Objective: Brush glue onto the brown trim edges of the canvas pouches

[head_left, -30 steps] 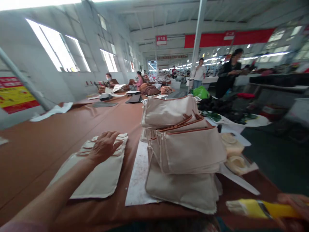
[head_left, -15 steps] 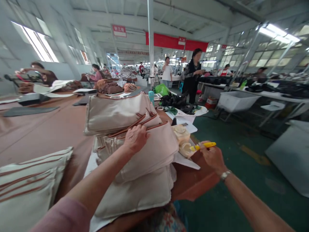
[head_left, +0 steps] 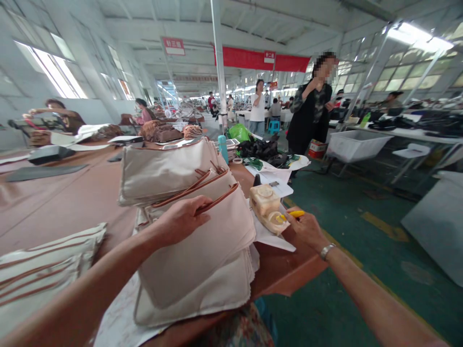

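Observation:
My left hand (head_left: 183,219) pinches the brown-trimmed top edge of a beige fabric panel (head_left: 213,236), thumb in front and fingers behind. That panel lies tilted on a stack of similar pieces. On the right, my right hand (head_left: 307,231) grips a yellow-handled brush (head_left: 297,213). Its tip is in the round opening of a cream-coloured plastic container (head_left: 264,200), smeared with what looks like glue. Behind the held panel rests another beige pile (head_left: 170,168) with brown trim.
More brown-trimmed beige pieces (head_left: 47,270) lie at the left on the brown tabletop (head_left: 72,202). A turquoise bottle (head_left: 223,148) stands behind the pile. Past the table's right edge are a white bin (head_left: 356,144) and a person in a black vest (head_left: 313,113).
My left hand has moved left and down, drawing the panel's trimmed edge toward me. The brush has gone deeper into the container's opening. The black-vested person has come nearer.

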Demonstrator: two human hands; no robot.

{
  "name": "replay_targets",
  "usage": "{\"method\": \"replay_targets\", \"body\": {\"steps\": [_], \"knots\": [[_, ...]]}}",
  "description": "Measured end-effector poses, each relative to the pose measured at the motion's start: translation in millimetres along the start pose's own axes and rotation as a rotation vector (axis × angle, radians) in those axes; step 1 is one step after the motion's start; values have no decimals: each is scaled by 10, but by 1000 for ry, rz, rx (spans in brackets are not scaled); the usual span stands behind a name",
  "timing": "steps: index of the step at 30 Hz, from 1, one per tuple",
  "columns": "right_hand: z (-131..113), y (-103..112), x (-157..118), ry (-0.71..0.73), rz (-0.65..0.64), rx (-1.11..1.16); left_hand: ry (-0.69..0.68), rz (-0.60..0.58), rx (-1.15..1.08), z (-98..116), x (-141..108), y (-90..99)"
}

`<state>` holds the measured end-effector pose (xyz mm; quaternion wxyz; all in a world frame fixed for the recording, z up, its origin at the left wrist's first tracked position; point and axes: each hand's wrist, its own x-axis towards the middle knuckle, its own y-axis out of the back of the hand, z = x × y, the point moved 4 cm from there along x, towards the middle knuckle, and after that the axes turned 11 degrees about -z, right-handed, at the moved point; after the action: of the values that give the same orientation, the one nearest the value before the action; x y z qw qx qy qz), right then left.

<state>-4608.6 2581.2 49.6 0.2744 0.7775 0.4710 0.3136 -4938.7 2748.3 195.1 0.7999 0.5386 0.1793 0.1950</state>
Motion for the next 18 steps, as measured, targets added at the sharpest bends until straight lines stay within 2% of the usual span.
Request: {"method": "replay_targets", "body": {"steps": [3,5,9,12,14,16,18], "knots": [[-106,25,-174,101,-50,-7,92,-142,-58,-131,-90,-64],[-149,40,-281,143,-52,-16,196,-164,23,-229,-159,-165],[-118,42,-399,117,31,-19,338,-66,167,-267,-303,-393],[-113,21,-452,69,61,-22,379,-3,136,-184,-369,-551],[-176,57,-506,-14,109,-1,379,40,92,-124,-385,-635],[-315,127,-583,-122,184,95,358,64,32,-79,-389,-711],[-519,184,-661,-196,262,346,317,54,-52,-48,-396,-780]]}}
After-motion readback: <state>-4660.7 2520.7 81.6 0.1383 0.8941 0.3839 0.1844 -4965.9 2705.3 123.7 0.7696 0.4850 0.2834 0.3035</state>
